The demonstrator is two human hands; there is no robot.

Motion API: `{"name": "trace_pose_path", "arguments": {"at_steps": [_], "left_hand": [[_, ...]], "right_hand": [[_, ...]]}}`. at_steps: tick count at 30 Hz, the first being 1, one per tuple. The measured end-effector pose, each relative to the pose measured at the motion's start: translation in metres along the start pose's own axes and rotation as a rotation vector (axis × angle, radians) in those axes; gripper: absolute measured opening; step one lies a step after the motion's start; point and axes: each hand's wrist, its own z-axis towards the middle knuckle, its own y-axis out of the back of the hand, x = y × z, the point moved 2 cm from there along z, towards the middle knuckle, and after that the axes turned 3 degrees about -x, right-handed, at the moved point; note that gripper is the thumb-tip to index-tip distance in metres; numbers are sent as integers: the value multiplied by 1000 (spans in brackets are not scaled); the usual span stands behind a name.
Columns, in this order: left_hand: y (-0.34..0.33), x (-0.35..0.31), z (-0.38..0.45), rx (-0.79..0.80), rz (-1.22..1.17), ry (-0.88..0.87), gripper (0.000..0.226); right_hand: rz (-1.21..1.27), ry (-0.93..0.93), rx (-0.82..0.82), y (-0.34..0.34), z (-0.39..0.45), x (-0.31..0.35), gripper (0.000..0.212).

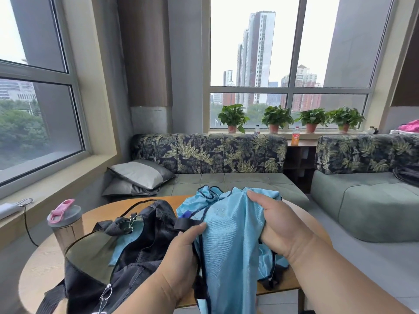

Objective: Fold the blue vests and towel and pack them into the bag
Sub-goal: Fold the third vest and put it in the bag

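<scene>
A light blue vest (229, 243) with dark trim hangs bunched between both hands above the wooden table (45, 268). My left hand (181, 252) grips its left edge, fingers curled into the cloth. My right hand (272, 225) grips the upper right part, thumb on top. More blue fabric (199, 200) lies crumpled behind it on the table. A black bag (127, 257) lies open to the left, with a piece of light blue cloth (122, 248) showing inside its mouth.
A clear bottle with a pink-and-grey lid (64, 220) stands at the table's left edge, beside a black cable. Green sofas with leaf-print backs (210, 152) run behind and to the right. Grey pillows (140, 175) lie in the corner.
</scene>
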Motion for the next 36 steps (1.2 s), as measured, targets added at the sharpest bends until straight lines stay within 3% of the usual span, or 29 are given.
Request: {"name": "trace_pose_path", "arguments": {"at_steps": [6, 10, 21, 23, 26, 29, 31, 33, 36], "left_hand": [[7, 13, 4, -338, 92, -152, 52], [6, 14, 0, -424, 154, -188, 63], [-11, 23, -6, -48, 93, 40, 55], [-8, 22, -5, -67, 86, 48, 67], [-8, 11, -4, -91, 63, 57, 43], [-6, -8, -1, -134, 75, -6, 32], [0, -19, 5, -130, 92, -55, 35], [3, -28, 7, -148, 119, -101, 52], [5, -32, 9, -193, 222, -124, 53]], "right_hand": [[18, 71, -58, -1, 4, -10, 36], [32, 70, -95, 2, 4, -15, 36], [32, 101, -121, 5, 6, -18, 36], [18, 92, -117, 6, 5, -18, 36], [-13, 57, -88, 11, 3, -12, 35], [-14, 18, -38, 22, 7, -2, 38], [22, 26, -26, 30, 9, 3, 39], [8, -14, -16, 35, 11, -5, 41], [-207, -144, 33, 38, 7, -31, 43]]}}
